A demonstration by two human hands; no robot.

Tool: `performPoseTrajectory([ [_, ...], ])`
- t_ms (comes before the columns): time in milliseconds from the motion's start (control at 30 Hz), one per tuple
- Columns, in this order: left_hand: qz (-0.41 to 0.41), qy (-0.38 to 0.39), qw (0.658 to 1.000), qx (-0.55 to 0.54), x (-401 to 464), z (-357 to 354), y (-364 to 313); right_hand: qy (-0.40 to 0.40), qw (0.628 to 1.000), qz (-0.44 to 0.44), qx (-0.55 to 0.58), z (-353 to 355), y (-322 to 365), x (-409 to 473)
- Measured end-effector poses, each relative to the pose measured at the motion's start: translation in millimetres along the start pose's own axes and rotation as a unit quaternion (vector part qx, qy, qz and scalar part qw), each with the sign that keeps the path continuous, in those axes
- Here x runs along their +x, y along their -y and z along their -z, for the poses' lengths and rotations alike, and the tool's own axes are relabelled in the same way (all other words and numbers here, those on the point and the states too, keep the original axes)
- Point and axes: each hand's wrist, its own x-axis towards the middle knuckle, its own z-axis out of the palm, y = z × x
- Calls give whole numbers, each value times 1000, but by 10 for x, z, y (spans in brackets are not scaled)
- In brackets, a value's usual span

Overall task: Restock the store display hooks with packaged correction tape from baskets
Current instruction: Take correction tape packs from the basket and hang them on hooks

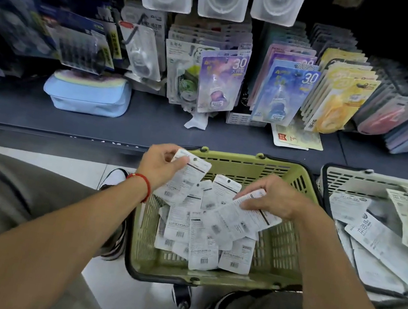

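Head cam: plenty left, I'd say. The green basket (275,251) is full of correction tape packs (206,236), backs up. Left hand (161,166) pinches one pack (184,175); right hand (275,198) grips another (243,219). The hooks' front cards (219,83) read "30"; other print's too blurry.

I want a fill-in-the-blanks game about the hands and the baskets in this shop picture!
1. The left hand holds up a white packet above the ____ plastic basket.
2. The red string bracelet is on the ____ wrist.
3. The right hand grips another white packet over the pile lying ____ that basket.
4. The light blue pouch lies on the dark ____ under the hanging packets.

Missing words: green; left; inside; shelf
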Motion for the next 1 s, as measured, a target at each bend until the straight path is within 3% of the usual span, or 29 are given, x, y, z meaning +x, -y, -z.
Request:
performPoseTrajectory([
  [100, 5, 54, 998, -24, -83, -139, -83, -22, 998, 51, 2, -109, 216, 61],
  [267, 100, 155, 978, -99, -209, -278, -175, -242, 965, 101, -15, -423, 343, 258],
  [400, 101, 174, 972, -123, -221, -205, -203, -167, 981, 49, 89, -499, 249, 301],
  [500, 100, 154, 976, -118, -215, -213, -258, -146, 964, 29, 219, -554, 165, 337],
  [567, -13, 126, 991, 48, -237, -219, -259, -201, 945, -7, 260, -600, 132, 377],
  [633, -143, 125, 935, 298, -321, -269, -189, -255, 919, -56, 295, -654, 106, 434],
  [733, -147, 205, 826, 503, -514, -455, 1, -249, 873, -108, 405, -748, 107, 520],
  [833, -168, 164, 797, 556, -561, -526, 171, -170, 827, -157, 513, -824, 104, 542],
  [900, -190, 117, 822, 524, -488, -444, 201, -108, 783, -153, 594, -837, 15, 527],
  [933, -173, 102, 854, 480, -444, -391, 208, -87, 756, -142, 633, -853, -45, 530],
  [967, -131, 85, 890, 428, -409, -346, 205, -75, 748, -137, 645, -885, -116, 555],
  [1000, -74, 66, 924, 369, -380, -317, 197, -85, 779, -147, 604, -940, -180, 586],
])
